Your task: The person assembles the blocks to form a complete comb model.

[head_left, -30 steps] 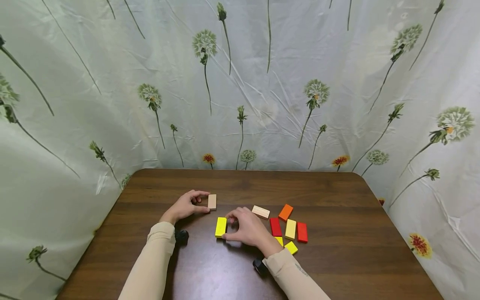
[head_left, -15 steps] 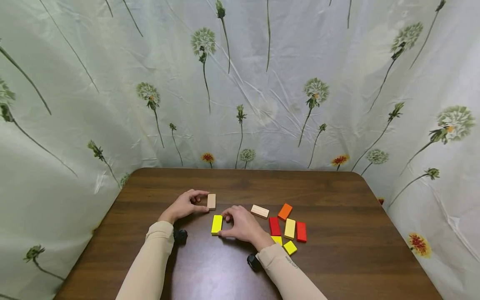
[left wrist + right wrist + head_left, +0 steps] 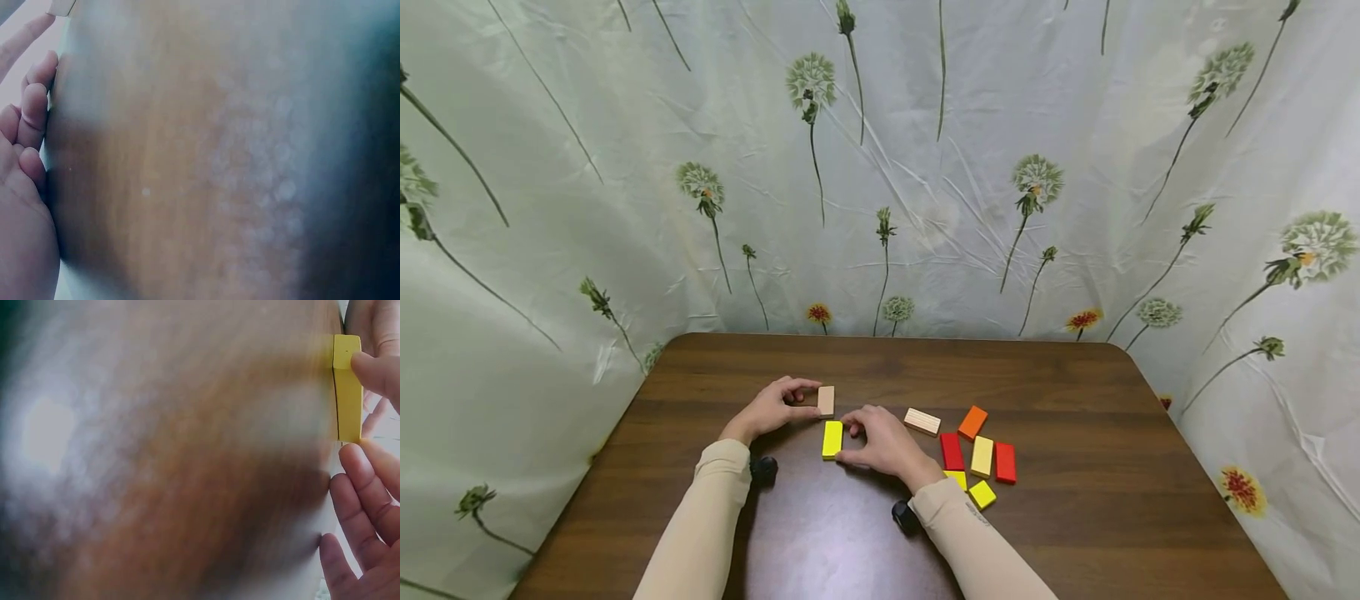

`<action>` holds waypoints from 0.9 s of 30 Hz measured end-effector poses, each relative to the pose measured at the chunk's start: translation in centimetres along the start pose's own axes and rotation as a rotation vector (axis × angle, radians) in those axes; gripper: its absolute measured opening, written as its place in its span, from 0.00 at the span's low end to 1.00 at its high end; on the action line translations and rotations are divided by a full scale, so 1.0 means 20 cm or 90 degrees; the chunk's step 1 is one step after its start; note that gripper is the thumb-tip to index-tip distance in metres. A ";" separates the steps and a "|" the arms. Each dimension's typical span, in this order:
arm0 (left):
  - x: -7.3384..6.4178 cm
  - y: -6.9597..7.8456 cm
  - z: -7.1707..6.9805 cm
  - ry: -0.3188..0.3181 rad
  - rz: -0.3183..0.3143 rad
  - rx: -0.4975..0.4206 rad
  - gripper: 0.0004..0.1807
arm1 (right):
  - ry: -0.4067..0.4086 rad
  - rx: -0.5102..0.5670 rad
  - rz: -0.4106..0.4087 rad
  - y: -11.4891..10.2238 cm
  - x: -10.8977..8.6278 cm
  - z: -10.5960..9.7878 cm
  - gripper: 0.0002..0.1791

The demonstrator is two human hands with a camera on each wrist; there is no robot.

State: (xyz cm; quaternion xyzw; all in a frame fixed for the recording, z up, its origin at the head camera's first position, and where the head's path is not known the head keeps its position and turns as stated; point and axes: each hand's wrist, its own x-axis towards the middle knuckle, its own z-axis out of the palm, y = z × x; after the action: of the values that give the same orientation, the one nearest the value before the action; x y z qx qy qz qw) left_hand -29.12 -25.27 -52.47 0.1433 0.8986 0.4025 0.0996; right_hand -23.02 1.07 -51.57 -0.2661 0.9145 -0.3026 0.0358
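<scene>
My left hand (image 3: 771,408) pinches a plain wooden block (image 3: 826,402) between thumb and index finger, at its near and far ends. Only a corner of this wooden block (image 3: 61,6) shows in the left wrist view, by a fingertip. Just nearer to me, a bright yellow block (image 3: 832,440) lies lengthwise on the table, its far end close to the wooden block. My right hand (image 3: 883,446) grips it from the right, thumb at the near end and index finger at the far one. In the right wrist view the thumb presses the end of the yellow block (image 3: 349,394).
Right of my right hand lie a striped wooden block (image 3: 922,421), an orange block (image 3: 973,422), a pale yellow block (image 3: 982,457), two red blocks, one a dark red block (image 3: 951,452), and two yellow pieces. A flowered curtain (image 3: 925,167) hangs behind the brown table (image 3: 1075,533).
My right hand has slid the yellow block left and away from me, closer to the wooden block. The left hand and its block have stayed about where they were.
</scene>
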 end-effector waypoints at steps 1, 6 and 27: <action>0.00 0.00 0.00 0.000 -0.001 0.002 0.30 | 0.000 -0.001 0.001 0.00 0.00 0.00 0.28; 0.00 0.00 0.00 -0.004 0.006 0.009 0.30 | 0.004 -0.001 0.000 0.00 0.01 0.01 0.28; 0.00 -0.01 -0.01 -0.008 -0.005 0.006 0.30 | 0.012 0.004 0.029 -0.03 0.04 0.06 0.29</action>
State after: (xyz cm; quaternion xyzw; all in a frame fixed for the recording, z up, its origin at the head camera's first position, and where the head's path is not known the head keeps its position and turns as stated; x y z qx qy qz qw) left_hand -29.21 -25.47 -52.46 0.1429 0.9005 0.3967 0.1062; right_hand -23.08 -0.39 -52.08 -0.2418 0.9198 -0.3069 0.0346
